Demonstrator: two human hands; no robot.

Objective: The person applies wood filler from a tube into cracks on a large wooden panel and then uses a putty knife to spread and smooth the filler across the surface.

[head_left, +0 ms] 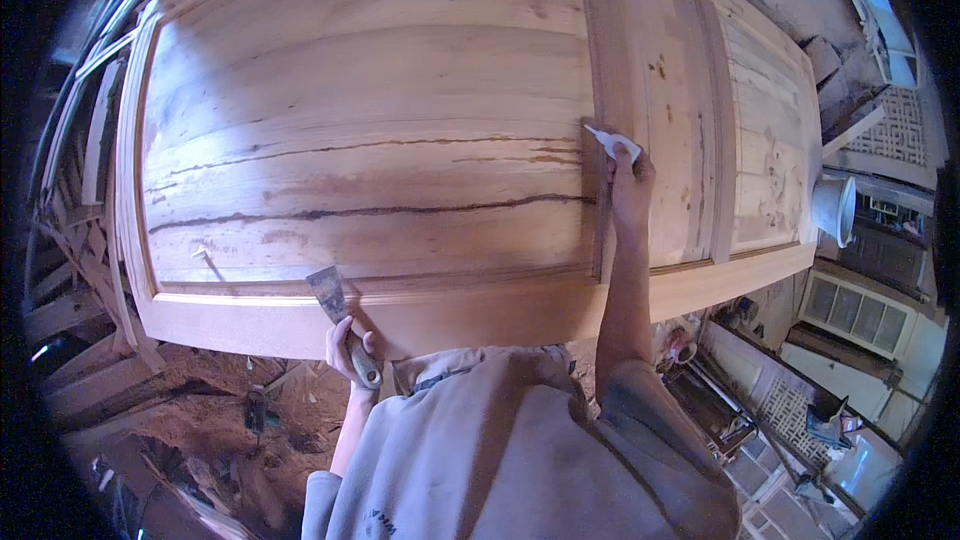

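A large pale wooden door [370,70] lies flat in front of me, with raised rails around its sunken panels. Long dark cracks [420,209] run along its left panel. My right hand [632,180] is closed around a small white glue bottle [613,143], whose pointed nozzle aims left over the panel's right end, by the cross rail [597,50]. Near the door's front edge, my left hand [347,348] grips the handle of a putty knife [326,290], blade pointing away from me. A tiny white cap-like piece [200,253] rests at the panel's lower left.
Wood offcuts [75,280] are piled along the left side. A pale bucket-like container [836,212] stands off the door's right end. Sawdust and shavings [220,420] cover the floor at lower left. Framed panels [855,312] and clutter fill the right.
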